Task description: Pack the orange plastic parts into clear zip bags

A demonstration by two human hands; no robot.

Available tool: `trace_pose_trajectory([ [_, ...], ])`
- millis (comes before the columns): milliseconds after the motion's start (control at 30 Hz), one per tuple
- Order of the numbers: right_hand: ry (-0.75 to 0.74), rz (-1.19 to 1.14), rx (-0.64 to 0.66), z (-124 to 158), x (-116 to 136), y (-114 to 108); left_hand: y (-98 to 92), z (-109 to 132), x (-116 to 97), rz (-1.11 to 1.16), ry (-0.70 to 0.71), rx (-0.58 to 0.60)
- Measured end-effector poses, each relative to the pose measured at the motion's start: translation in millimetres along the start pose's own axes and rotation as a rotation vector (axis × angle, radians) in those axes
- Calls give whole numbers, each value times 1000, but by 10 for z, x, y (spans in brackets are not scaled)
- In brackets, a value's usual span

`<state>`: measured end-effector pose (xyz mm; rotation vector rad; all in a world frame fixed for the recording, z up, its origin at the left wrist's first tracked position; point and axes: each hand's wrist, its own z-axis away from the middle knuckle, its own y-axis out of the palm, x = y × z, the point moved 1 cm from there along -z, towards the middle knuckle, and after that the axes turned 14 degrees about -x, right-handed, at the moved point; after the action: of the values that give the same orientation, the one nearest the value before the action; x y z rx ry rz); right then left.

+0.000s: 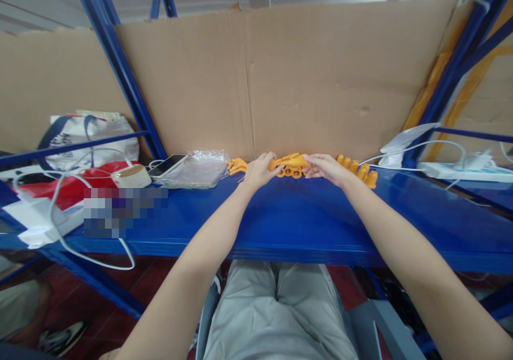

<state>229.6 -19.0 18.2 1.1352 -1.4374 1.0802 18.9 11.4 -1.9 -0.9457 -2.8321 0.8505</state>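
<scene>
Orange plastic piece (294, 162) at the back of the blue shelf (304, 216), left hand (258, 171) and right hand (325, 167) both pinching it from either end

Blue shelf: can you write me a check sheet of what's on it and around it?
Surface: glossy blue shelf.
Job's things: orange part at the back edge; orange pieces lie on both sides.
Clutter: phone, plastic bag, white tin, tote bag, all left.
Grips: left hand and right hand each pinch an end of the orange part.
Cables: white cable loops over the left edge; power strip at right.
Surroundings: cardboard behind, blue posts, another person's shoe lower left.
</scene>
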Motion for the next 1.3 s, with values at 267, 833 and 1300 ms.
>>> trace_pose_trajectory([
  [267,133,-194,28,-30,-23,44,52,10,26,-12,54,9],
  [833,-115,-189,-441,-278,-159,-126,83,55,300,-253,-339,107],
  [1300,-906,1150,-509,-357,-496,-134,68,77,410,-445,-489,447],
])
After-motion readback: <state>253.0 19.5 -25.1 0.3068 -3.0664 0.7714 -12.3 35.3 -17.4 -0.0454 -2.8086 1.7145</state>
